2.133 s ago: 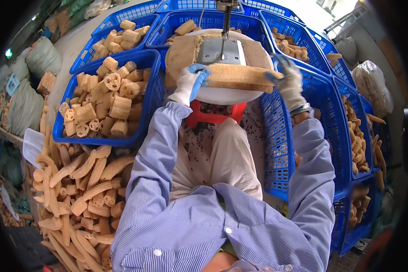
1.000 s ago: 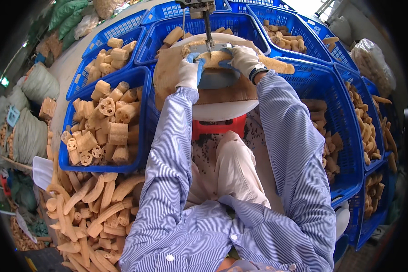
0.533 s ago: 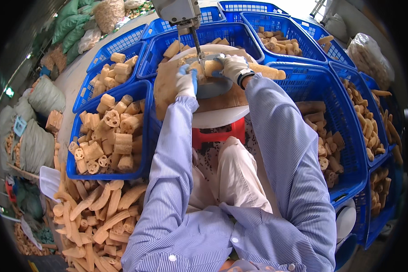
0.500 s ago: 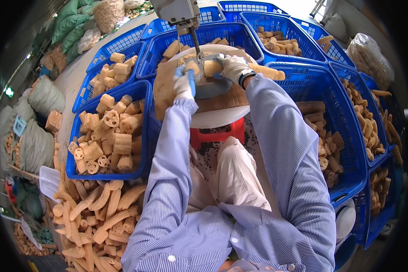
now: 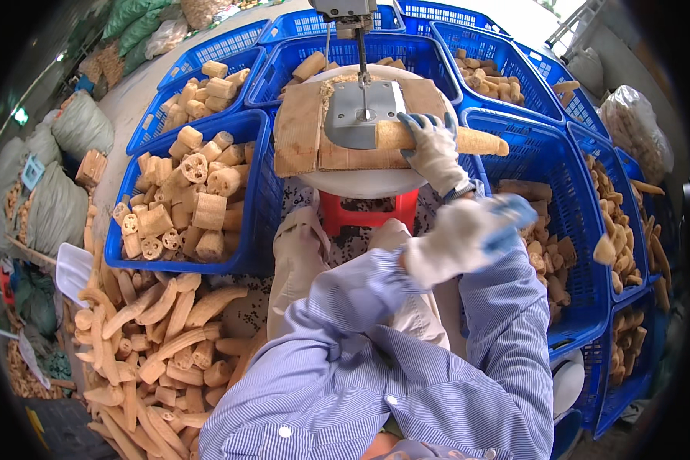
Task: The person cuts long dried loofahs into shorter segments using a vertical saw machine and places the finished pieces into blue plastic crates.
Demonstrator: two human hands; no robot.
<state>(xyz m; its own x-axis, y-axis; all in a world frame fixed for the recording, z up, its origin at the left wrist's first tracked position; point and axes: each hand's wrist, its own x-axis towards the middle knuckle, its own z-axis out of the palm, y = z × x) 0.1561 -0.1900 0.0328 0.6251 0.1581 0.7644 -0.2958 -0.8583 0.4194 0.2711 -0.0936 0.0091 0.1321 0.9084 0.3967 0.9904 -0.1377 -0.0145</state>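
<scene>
My right hand (image 5: 435,151), in a white glove with blue-grey fingertips, is closed over a long dried loofah (image 5: 479,142). The loofah lies across the grey metal plate (image 5: 345,115) of a cutting machine, its cut end right of the thin upright blade (image 5: 364,96). My left hand (image 5: 468,239), gloved alike and blurred by motion, reaches across over my right forearm. Its fingers look stretched out, with nothing visible in them. A short loofah piece (image 5: 604,249) shows apart from it to the right, seemingly in mid-air over the basket rim.
Blue plastic baskets surround the machine; the left one (image 5: 264,176) holds short cut pieces, the right one (image 5: 540,322) more loofah pieces. Whole loofahs (image 5: 153,345) are heaped at lower left. A red stool (image 5: 368,215) stands under the machine's round white base (image 5: 360,184).
My left hand has left the blade and swung right across my body; the piece it held there is out of it. My right hand still holds the loofah, now on the plate right of the blade.
</scene>
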